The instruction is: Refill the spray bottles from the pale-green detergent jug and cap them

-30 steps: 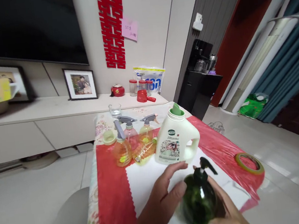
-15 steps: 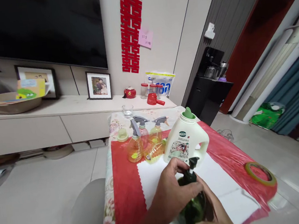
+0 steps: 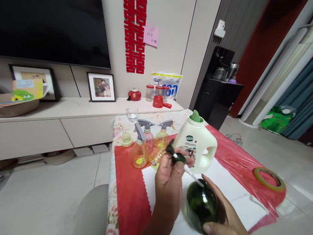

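Note:
My left hand (image 3: 170, 180) is closed on a black pump head (image 3: 178, 156), lifted and tilted above the bottle's mouth. Its white dip tube (image 3: 192, 174) slants down to the mouth of a dark green bottle (image 3: 202, 206). Fingers and thumb of my right hand (image 3: 224, 215) wrap round that bottle from the right, low on its side. Just behind stands a cream detergent jug (image 3: 198, 139) with a green spout and no cap on it. The bottle is over a white sheet (image 3: 235, 191) on the table.
Several spray bottles (image 3: 140, 155) stand behind my left hand, beside a pale green cap (image 3: 126, 139). A glass cup (image 3: 132, 114) is at the table's far edge. Rolls of tape (image 3: 269, 179) lie on the red cover (image 3: 131, 195) at right. A grey stool (image 3: 92, 226) is at left.
My left hand has raised the pump head off the bottle, up and to the left, and the white tube has come into view. My right hand still holds the bottle.

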{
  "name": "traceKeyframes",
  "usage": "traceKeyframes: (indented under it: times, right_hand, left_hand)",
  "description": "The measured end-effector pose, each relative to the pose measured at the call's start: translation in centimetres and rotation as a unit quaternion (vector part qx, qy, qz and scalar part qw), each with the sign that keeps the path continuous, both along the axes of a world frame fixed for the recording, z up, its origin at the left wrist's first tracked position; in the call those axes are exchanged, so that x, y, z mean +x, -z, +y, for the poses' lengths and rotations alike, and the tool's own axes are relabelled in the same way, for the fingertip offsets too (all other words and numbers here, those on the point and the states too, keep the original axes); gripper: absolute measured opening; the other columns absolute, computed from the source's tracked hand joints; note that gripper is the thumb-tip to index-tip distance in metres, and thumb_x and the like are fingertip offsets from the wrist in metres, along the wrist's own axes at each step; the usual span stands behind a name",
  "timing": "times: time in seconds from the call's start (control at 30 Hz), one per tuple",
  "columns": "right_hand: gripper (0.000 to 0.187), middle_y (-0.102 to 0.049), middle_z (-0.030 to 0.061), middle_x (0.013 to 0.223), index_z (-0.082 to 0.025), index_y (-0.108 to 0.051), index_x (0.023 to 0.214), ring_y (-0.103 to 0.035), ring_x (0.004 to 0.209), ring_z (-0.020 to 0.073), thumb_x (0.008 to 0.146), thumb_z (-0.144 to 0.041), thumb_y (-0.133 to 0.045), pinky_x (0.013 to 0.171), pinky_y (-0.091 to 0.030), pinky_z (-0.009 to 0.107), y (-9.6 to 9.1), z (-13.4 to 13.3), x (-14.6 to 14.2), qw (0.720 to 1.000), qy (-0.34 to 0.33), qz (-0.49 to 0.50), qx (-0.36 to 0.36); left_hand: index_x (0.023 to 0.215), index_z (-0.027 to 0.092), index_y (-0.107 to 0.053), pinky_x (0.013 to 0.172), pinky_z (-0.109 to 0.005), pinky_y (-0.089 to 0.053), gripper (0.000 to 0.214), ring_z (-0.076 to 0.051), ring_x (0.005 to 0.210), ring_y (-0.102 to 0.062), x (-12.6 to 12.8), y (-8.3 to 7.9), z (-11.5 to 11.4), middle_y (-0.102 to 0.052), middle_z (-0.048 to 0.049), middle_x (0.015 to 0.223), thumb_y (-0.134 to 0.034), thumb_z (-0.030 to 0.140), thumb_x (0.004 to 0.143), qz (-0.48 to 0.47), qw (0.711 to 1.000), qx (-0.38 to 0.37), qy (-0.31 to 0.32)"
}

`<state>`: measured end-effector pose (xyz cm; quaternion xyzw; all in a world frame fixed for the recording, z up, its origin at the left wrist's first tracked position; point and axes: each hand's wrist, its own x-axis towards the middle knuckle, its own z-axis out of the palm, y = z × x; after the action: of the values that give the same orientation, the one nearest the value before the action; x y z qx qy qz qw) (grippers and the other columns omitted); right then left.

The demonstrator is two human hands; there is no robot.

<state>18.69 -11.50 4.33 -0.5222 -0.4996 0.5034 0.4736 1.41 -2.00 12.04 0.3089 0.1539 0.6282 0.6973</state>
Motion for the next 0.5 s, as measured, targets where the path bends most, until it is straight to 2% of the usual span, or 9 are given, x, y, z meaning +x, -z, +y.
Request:
traceKeyframes:
  times: [0.1, 0.23, 0.33, 0.4, 0.5]
  right_hand:
    - [0.121, -0.028, 0.0081, 0.158, -0.026, -0.02, 0.161, -0.025, 0.148, 0.0319, 0.061, -0.052, -0.083, 0.123, -0.024, 0.043, -0.2, -0.9, 1.3, 0.998, 0.059, -0.013, 0.008]
    - [0.112, -0.032, 0.0085, 0.156, -0.027, -0.028, 0.157, -0.033, 0.144, 0.0334, 0.063, -0.052, -0.082, 0.12, -0.031, 0.044, -2.1, -1.4, 4.0, 0.982, 0.174, -0.059, 0.035]
    - [0.111, -0.04, 0.012, 0.151, -0.025, -0.034, 0.155, -0.044, 0.136, 0.0363, 0.059, -0.049, -0.085, 0.113, -0.04, 0.047, -5.4, -0.2, 6.4, 0.959, 0.23, -0.148, 0.073]
    - [0.111, -0.047, 0.0118, 0.146, -0.026, -0.039, 0.152, -0.051, 0.128, 0.0368, 0.054, -0.049, -0.087, 0.105, -0.049, 0.047, -8.4, 1.5, 7.4, 0.938, 0.241, -0.23, 0.099]
    - [0.107, -0.054, 0.0098, 0.138, -0.03, -0.046, 0.147, -0.058, 0.117, 0.0357, 0.051, -0.056, -0.086, 0.098, -0.052, 0.048, -12.9, 4.7, 7.9, 0.893, 0.262, -0.339, 0.137]
  left_hand:
    - [0.107, 0.023, -0.06, 0.102, -0.044, -0.051, 0.033, -0.021, 0.099, -0.069, -0.2, 0.4, 0.8, -0.064, -0.0031, 0.109, -0.076, 0.037, 0.082, -0.069, 0.993, -0.054, -0.074]
    - [0.104, 0.024, -0.059, 0.1, -0.043, -0.052, 0.035, -0.02, 0.099, -0.069, 0.1, 2.9, 1.5, -0.064, -0.0034, 0.11, -0.078, 0.04, 0.08, -0.078, 0.986, -0.127, -0.069]
    - [0.102, 0.022, -0.059, 0.094, -0.043, -0.055, 0.041, -0.021, 0.093, -0.069, 1.4, 5.6, 1.2, -0.064, -0.0032, 0.106, -0.081, 0.045, 0.076, -0.032, 0.988, -0.152, -0.023]
    - [0.1, 0.02, -0.06, 0.09, -0.042, -0.055, 0.045, -0.022, 0.091, -0.07, 2.2, 7.2, 0.8, -0.065, -0.0036, 0.102, -0.082, 0.048, 0.073, 0.0, 0.986, -0.166, 0.004]
    - [0.1, 0.018, -0.061, 0.086, -0.041, -0.055, 0.048, -0.023, 0.087, -0.07, 2.9, 8.7, 0.2, -0.065, -0.0049, 0.1, -0.083, 0.05, 0.072, 0.041, 0.983, -0.174, 0.041]
